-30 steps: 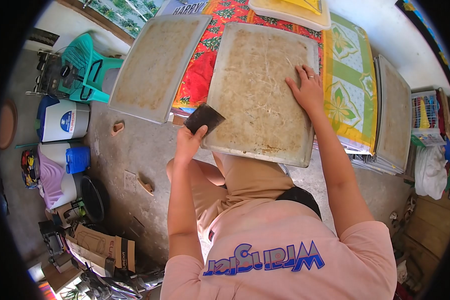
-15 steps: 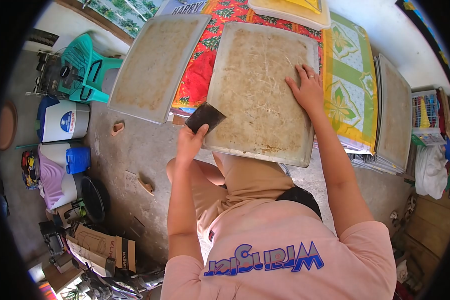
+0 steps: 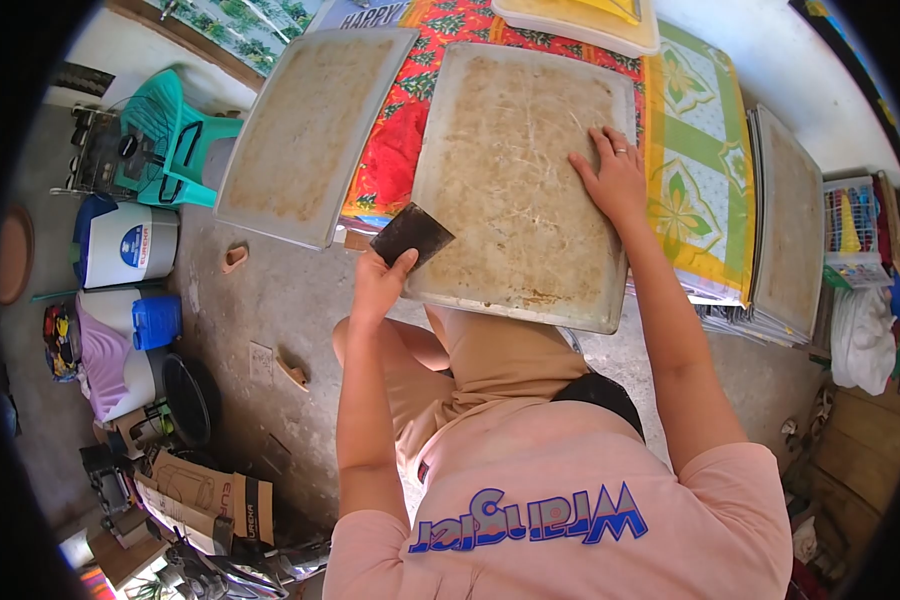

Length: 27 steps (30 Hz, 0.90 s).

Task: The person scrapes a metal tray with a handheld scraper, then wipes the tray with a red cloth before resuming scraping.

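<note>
Pinched between the thumb and fingers of our left hand (image 3: 378, 285) is the dark square (image 3: 412, 235), left of the middle of the frame, while our right hand (image 3: 615, 175) lies on the tray (image 3: 530, 180) with its fingers spread, grasping nothing. The tray takes up the upper middle of the frame, its far part over the red cloth (image 3: 445, 45) and its near edge just above our lap (image 3: 500, 360). Little has changed in the last second: the square has slid a touch to the right, so that its corner overlaps the lower left edge of the tray a bit more, and the whole view has shifted very slightly. We cannot tell whether that corner touches the metal or only hangs over it. Our right hand has kept its place near the tray's right edge, and the tray has stayed put beneath it. We judge from this that the work is at a near standstill, with the tool held ready beside the tray and the tray steadied; brown stains and pale scratches show across its face. A second tray (image 3: 315, 140) lies at upper left, apart from both hands, and more trays (image 3: 785, 230) stand stacked at right
</note>
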Each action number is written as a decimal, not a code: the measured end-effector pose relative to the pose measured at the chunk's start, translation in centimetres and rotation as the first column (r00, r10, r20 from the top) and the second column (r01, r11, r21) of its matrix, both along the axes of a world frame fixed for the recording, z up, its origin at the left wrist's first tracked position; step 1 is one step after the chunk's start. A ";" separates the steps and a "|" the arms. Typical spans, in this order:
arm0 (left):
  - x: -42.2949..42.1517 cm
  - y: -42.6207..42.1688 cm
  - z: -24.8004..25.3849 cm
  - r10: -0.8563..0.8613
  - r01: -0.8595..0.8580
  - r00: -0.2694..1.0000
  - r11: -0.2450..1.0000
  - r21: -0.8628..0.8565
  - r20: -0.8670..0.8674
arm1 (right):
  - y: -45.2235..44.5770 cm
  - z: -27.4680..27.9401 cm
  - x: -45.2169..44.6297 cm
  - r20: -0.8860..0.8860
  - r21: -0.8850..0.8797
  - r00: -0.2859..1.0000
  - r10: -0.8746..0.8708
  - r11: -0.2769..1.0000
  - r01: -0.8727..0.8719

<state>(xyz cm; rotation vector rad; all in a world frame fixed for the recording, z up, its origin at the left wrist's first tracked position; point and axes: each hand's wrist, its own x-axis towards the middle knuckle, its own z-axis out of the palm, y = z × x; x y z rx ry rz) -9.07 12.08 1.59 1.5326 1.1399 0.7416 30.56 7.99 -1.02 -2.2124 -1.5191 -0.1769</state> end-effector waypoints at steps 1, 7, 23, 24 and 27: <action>0.1 0.0 -0.1 0.017 -0.018 0.999 1.000 0.010 0.031 | 0.0 0.0 0.1 0.003 -0.001 1.000 0.000 1.000 0.000; -0.1 0.0 -0.3 0.013 -0.013 1.000 1.000 0.021 0.007 | -0.1 0.2 -0.1 0.000 0.001 1.000 0.005 1.000 -0.005; -0.3 0.2 0.0 -0.009 0.010 0.999 1.000 0.007 -0.040 | -0.2 0.5 -0.2 0.027 -0.020 1.000 -0.013 1.000 0.013; -0.2 0.2 0.3 -0.015 0.017 0.997 1.000 0.017 -0.073 | -0.2 0.4 -0.2 0.027 -0.020 1.000 -0.012 1.000 0.013; 0.8 -0.1 1.4 0.027 -0.026 0.998 0.999 0.029 -0.056 | -0.1 0.3 -0.2 -0.004 -0.005 1.000 -0.001 1.000 0.001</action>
